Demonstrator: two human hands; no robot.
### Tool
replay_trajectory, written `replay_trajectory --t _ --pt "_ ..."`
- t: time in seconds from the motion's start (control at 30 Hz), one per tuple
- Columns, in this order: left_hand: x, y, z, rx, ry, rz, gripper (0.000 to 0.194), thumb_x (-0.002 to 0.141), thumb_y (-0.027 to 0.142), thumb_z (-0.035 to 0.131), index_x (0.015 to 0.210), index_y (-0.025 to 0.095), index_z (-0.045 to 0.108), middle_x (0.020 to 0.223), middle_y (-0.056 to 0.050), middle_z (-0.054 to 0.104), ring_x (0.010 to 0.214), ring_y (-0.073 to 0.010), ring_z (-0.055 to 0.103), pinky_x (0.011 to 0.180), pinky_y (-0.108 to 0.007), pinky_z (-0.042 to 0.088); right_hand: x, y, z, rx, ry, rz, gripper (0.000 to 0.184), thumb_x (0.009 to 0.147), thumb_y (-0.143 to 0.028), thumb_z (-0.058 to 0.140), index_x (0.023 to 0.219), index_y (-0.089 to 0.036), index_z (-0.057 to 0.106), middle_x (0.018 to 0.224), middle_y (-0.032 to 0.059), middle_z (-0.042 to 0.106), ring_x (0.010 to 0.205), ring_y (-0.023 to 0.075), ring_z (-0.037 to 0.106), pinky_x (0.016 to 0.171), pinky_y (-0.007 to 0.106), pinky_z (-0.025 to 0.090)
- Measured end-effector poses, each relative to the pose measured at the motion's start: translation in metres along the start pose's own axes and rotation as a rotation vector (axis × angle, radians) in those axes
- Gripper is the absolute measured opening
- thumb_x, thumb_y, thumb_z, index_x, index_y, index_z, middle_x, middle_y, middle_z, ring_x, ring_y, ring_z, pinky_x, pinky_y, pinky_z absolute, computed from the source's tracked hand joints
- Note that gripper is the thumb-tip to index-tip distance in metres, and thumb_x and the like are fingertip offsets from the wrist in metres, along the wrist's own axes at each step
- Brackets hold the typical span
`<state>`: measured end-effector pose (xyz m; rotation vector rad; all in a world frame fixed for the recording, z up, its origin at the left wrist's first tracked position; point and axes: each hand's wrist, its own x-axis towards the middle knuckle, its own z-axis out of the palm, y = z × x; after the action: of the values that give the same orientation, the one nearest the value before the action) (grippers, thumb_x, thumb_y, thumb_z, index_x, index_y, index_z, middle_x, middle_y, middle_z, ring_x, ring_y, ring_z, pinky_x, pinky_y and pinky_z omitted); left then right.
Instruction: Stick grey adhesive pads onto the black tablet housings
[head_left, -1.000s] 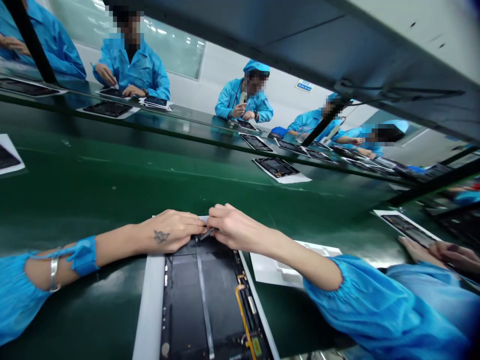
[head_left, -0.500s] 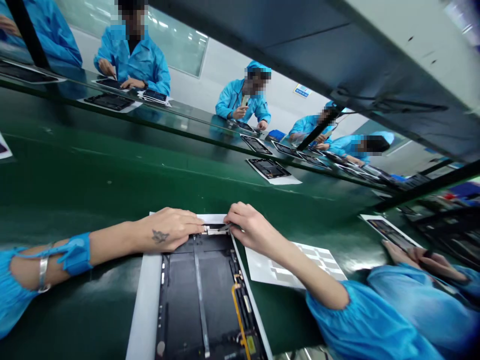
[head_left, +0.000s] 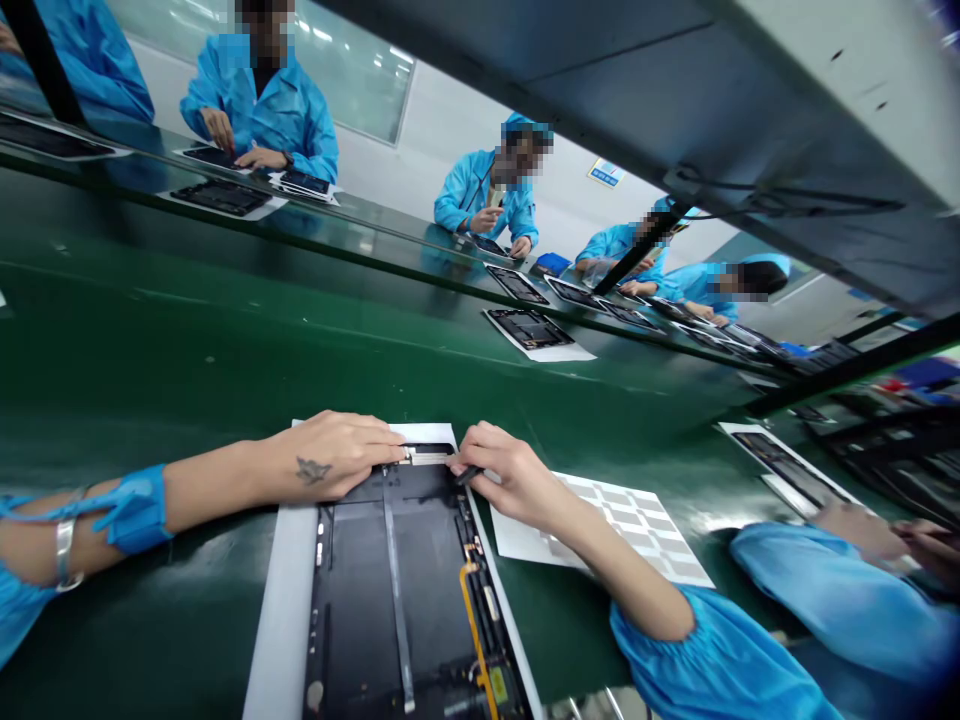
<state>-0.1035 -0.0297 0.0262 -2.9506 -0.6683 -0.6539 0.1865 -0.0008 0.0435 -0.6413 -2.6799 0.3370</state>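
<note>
An opened tablet chassis (head_left: 405, 570), dark inside with an orange flex cable, lies on a white foam sheet (head_left: 281, 610) on the green belt. My left hand (head_left: 334, 455) lies flat on the chassis's far left corner, fingers stretched toward a small silver strip (head_left: 427, 457) at the far edge. My right hand (head_left: 510, 475) is closed in a pinch on a small dark tool (head_left: 466, 474) at the chassis's far right corner, just right of that strip. Both arms wear blue sleeves.
A white sheet of sticker pieces (head_left: 637, 520) lies right of the chassis. More open tablets (head_left: 536, 332) ride the green conveyor (head_left: 187, 340). Several workers in blue sit across the belt; a co-worker's sleeve and hand (head_left: 862, 530) are at my right. A grey shelf hangs overhead.
My right hand has slid right and back from the middle of the far edge to the far right corner, uncovering the silver strip. The left hand has stayed put.
</note>
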Motion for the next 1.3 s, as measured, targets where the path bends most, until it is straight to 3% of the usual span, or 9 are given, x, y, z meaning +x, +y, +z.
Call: replay_trajectory --t 0.17,0.4,0.5,0.63,0.7,0.8,0.9,1.13,1.3 --pt "0.002 0.0 0.0 -0.083 0.03 -0.052 0.034 0.094 0.006 0.043 0.115 0.012 0.069 0.116 -0.009 0.073 0.107 -0.0246 0.066 0.091 -0.035 0.055 0.005 -0.006 0.016 0.134 0.171 0.056 0.022 0.094 -0.008 0.051 0.098 -0.02 0.069 0.086 0.0062 0.062 0.083 0.0198 0.058 0.074 0.033 0.048" --pt "0.0 -0.007 0.008 -0.221 0.034 -0.084 0.033 0.098 0.01 0.04 0.115 0.015 0.068 0.114 -0.009 0.072 0.106 -0.0221 0.062 0.091 -0.033 0.051 0.011 -0.005 0.025 0.174 0.054 0.012 0.028 0.096 -0.011 0.053 0.113 -0.023 0.07 0.093 0.0071 0.061 0.089 0.0207 0.056 0.08 0.035 0.048" --pt "-0.002 -0.01 0.01 -0.268 0.021 -0.172 0.034 0.102 0.015 0.037 0.12 0.019 0.065 0.116 -0.007 0.07 0.108 -0.0208 0.06 0.095 -0.034 0.047 0.01 0.003 0.023 0.19 0.086 0.031 0.021 0.094 -0.009 0.053 0.099 -0.02 0.071 0.09 0.0068 0.062 0.087 0.0205 0.056 0.078 0.034 0.048" --pt "-0.001 -0.007 0.002 -0.191 -0.044 -0.343 0.038 0.101 0.021 0.039 0.138 0.02 0.05 0.135 -0.01 0.058 0.129 -0.0257 0.047 0.108 -0.042 0.038 0.007 0.015 0.02 0.208 0.277 0.118 0.019 0.092 -0.01 0.055 0.08 -0.02 0.065 0.083 0.0053 0.062 0.083 0.0199 0.058 0.073 0.033 0.047" --pt "0.003 -0.002 -0.004 -0.108 -0.122 -0.448 0.04 0.101 0.023 0.037 0.14 0.018 0.044 0.136 -0.012 0.055 0.125 -0.0274 0.047 0.106 -0.044 0.039 0.008 0.019 0.019 0.218 0.368 0.159 0.018 0.092 -0.012 0.055 0.079 -0.021 0.064 0.083 0.0047 0.062 0.082 0.0196 0.06 0.073 0.033 0.047" --pt "0.01 0.0 -0.01 -0.002 -0.26 -0.547 0.029 0.103 0.03 0.032 0.12 0.017 0.052 0.113 -0.011 0.059 0.1 -0.0258 0.056 0.088 -0.04 0.045 0.011 0.023 0.018 0.209 0.493 0.194 0.017 0.093 -0.016 0.056 0.078 -0.021 0.065 0.081 0.0042 0.062 0.082 0.0195 0.061 0.074 0.032 0.047" --pt "0.016 -0.005 -0.01 0.023 -0.311 -0.513 0.029 0.104 0.031 0.026 0.092 0.02 0.049 0.091 -0.006 0.056 0.081 -0.0221 0.053 0.076 -0.035 0.043 0.015 0.025 0.016 0.186 0.567 0.212 0.018 0.093 -0.017 0.056 0.078 -0.02 0.066 0.081 0.0039 0.063 0.08 0.0189 0.061 0.074 0.032 0.048" --pt "0.031 -0.002 -0.016 -0.065 -0.213 -0.465 0.018 0.102 0.023 0.025 0.085 0.023 0.033 0.069 0.004 0.042 0.057 -0.0147 0.039 0.058 -0.028 0.029 0.014 0.002 0.013 -0.007 0.423 -0.043 0.024 0.095 -0.013 0.054 0.11 -0.02 0.07 0.093 0.0077 0.061 0.086 0.0214 0.054 0.075 0.035 0.046" --pt "0.044 0.011 -0.026 -0.055 -0.226 -0.452 0.016 0.093 0.013 0.028 0.082 0.024 0.025 0.067 0.004 0.036 0.055 -0.0143 0.032 0.056 -0.028 0.023 0.012 -0.002 0.015 -0.088 0.331 -0.065 0.027 0.095 -0.014 0.054 0.115 -0.021 0.07 0.096 0.0087 0.059 0.085 0.0215 0.05 0.073 0.035 0.045"
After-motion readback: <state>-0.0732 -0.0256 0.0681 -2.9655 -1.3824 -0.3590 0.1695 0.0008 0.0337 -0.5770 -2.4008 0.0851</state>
